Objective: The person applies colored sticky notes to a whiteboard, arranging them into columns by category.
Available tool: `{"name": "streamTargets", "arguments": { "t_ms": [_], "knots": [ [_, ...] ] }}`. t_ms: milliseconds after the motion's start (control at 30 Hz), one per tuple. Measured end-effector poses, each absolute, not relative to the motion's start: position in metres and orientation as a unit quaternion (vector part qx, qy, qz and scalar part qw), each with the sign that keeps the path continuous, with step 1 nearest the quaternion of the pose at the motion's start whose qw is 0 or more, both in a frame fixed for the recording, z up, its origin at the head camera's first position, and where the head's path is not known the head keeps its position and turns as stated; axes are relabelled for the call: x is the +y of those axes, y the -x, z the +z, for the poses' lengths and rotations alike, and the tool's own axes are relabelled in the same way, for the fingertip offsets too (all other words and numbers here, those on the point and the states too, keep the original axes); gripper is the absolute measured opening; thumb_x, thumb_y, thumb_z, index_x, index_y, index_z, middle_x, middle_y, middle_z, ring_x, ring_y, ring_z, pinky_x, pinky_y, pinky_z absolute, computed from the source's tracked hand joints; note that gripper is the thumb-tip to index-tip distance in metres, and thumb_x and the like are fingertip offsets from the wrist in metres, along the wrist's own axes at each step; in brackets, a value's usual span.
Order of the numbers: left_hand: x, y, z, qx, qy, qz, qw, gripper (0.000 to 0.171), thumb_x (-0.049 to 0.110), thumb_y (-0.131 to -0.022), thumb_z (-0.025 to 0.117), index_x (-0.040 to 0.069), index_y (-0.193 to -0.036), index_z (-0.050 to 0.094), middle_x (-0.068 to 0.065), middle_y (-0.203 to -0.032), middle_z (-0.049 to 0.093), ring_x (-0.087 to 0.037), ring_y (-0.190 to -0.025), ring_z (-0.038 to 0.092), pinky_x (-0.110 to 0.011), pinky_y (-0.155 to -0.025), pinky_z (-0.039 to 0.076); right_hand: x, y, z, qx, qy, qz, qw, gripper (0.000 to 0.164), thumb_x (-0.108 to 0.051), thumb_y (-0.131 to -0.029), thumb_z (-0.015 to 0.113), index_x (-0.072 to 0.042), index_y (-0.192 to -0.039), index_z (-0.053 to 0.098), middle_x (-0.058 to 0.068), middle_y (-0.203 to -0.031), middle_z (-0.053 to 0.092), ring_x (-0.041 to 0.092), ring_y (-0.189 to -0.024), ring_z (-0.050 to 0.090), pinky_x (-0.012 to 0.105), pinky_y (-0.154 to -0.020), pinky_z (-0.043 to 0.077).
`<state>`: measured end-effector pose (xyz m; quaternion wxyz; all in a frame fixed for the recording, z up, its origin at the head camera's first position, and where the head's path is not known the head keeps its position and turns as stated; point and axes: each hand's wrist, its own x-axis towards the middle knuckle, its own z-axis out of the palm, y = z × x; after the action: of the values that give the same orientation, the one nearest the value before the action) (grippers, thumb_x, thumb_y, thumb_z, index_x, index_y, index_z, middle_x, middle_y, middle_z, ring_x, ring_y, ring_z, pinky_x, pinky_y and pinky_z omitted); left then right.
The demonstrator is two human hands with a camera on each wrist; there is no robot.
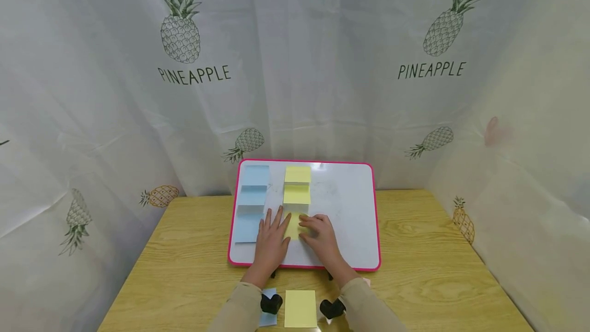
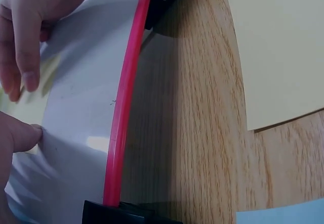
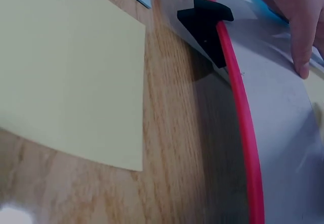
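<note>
A yellow sticky note [image 1: 293, 227] lies on a pink-framed whiteboard [image 1: 348, 219], below two other yellow notes in the same column. Spread flat over its left edge, my left hand [image 1: 271, 242] touches it, and the thumb [image 2: 23, 134] presses near its lower corner in the left wrist view. My right hand [image 1: 321, 237] rests at its right edge with fingers slightly bent. The fingers [image 2: 26, 57] of that hand point down at the note. In the right wrist view, the left thumb [image 3: 302, 57] meets the note's edge.
Three blue notes [image 1: 252, 196] form a column on the board's left. A yellow pad [image 1: 300, 309] and a blue pad [image 1: 268, 319] lie on the wooden table [image 1: 424, 265] before the board. Black supports [image 3: 207, 32] hold the board's near edge. A pineapple-print curtain [image 1: 299, 65] hangs behind.
</note>
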<state>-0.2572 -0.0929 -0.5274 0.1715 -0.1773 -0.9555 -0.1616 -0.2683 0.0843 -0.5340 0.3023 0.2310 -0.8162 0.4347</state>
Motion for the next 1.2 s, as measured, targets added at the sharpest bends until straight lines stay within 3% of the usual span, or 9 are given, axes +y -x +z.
{"name": "streamTargets", "arguments": {
  "t_ms": [300, 633, 1200],
  "knots": [
    [-0.092, 0.256, -0.527, -0.957, 0.173, -0.169, 0.161, 0.068, 0.019, -0.089, 0.072, 0.015, -0.149, 0.041, -0.007, -0.16, 0.019, -0.037, -0.146, 0.006, -0.059, -0.112, 0.016, 0.08, 0.275, -0.533, -0.829, -0.231, 0.421, 0.285, 0.035, -0.004, -0.068, 0.088, -0.01, -0.1, 0.077, 0.0, -0.12, 0.068, 0.021, -0.102, 0.051, 0.044, -0.087, 0.04],
    [-0.089, 0.258, -0.527, -0.959, 0.165, -0.178, 0.149, 0.07, 0.021, -0.09, 0.071, 0.013, -0.151, 0.037, -0.005, -0.161, 0.017, -0.034, -0.147, 0.003, -0.058, -0.113, 0.012, 0.089, 0.27, -0.533, -0.848, -0.22, 0.404, 0.263, 0.041, -0.006, -0.068, 0.088, -0.008, -0.107, 0.074, 0.001, -0.127, 0.064, 0.022, -0.108, 0.05, 0.041, -0.091, 0.042],
    [-0.09, 0.258, -0.529, -0.964, 0.145, -0.158, 0.158, 0.073, 0.025, -0.088, 0.073, 0.013, -0.151, 0.037, -0.003, -0.16, 0.02, -0.033, -0.147, 0.008, -0.06, -0.112, 0.014, 0.105, 0.268, -0.543, -0.838, -0.215, 0.4, 0.302, 0.044, -0.006, -0.063, 0.09, -0.007, -0.104, 0.075, 0.001, -0.125, 0.065, 0.025, -0.106, 0.051, 0.046, -0.09, 0.039]
  ]
}}
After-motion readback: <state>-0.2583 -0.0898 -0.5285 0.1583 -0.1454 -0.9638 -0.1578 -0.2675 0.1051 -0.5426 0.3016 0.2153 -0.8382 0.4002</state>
